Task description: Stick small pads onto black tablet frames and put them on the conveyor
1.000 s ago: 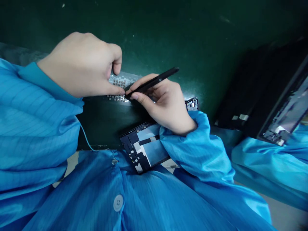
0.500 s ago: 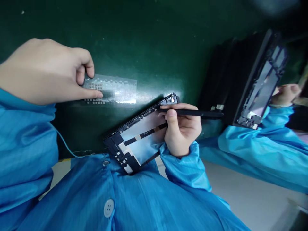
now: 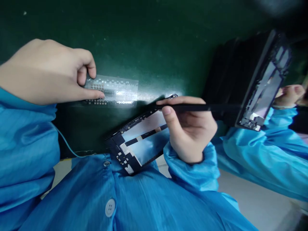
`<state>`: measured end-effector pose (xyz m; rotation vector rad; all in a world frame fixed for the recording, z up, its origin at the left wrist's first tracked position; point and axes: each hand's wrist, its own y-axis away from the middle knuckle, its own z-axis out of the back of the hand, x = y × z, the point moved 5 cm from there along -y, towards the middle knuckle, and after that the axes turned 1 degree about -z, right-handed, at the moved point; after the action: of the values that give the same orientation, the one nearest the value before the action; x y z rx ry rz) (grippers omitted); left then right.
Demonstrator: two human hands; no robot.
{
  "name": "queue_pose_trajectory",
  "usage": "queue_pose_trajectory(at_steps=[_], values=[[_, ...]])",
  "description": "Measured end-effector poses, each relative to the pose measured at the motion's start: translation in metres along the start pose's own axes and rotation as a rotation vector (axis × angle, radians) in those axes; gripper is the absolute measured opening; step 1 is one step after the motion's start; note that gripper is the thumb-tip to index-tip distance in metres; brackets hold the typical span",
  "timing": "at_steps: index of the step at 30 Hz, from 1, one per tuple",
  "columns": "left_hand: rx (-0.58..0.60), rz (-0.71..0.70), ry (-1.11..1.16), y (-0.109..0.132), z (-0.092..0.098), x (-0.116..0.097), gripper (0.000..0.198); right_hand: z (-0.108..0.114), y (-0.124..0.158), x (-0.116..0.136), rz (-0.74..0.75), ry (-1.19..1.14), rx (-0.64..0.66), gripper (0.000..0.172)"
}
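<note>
Right grip (image 3: 192, 131) around slim black tool (image 3: 190, 107)

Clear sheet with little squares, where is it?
In the head view, the sheet is left of centre on the green table, its left end under the left hand, above and left of the open gadget.

Seen on the table (image 3: 144, 38): a clear sheet (image 3: 120, 92), glossy with glare, carrying rows of tiny squares (image 3: 97, 87) at the left end. Pictured at a slant by the near edge: an opened device (image 3: 115, 141), interior facing up, showing a reflective silvery-blue panel (image 3: 149, 149) crossed by a dark strip (image 3: 148, 133). Stretched nearly level over the upper right end: a slim black tool (image 3: 192, 107), blurred toward the far end, contact with the device unclear.
</note>
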<state>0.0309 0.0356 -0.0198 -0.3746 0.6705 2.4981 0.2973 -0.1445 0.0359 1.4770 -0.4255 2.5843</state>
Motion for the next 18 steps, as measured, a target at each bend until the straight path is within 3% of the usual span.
queue_pose_trajectory(at_steps=[4,6,9,18], values=[[0.064,0.035,-0.104,0.004,0.019,-0.033,0.059,-0.055,-0.039,0.011,0.049,-0.137,0.448,0.022],[0.083,0.047,-0.095,0.006,0.020,-0.041,0.056,-0.079,-0.049,0.006,0.075,-0.171,0.575,0.027],[0.085,0.043,-0.117,0.006,0.018,-0.042,0.061,-0.095,-0.053,-0.004,0.053,-0.212,0.599,0.027],[0.110,0.029,-0.188,0.009,0.018,-0.043,0.067,-0.097,-0.053,-0.005,-0.027,-0.250,0.589,0.021]])
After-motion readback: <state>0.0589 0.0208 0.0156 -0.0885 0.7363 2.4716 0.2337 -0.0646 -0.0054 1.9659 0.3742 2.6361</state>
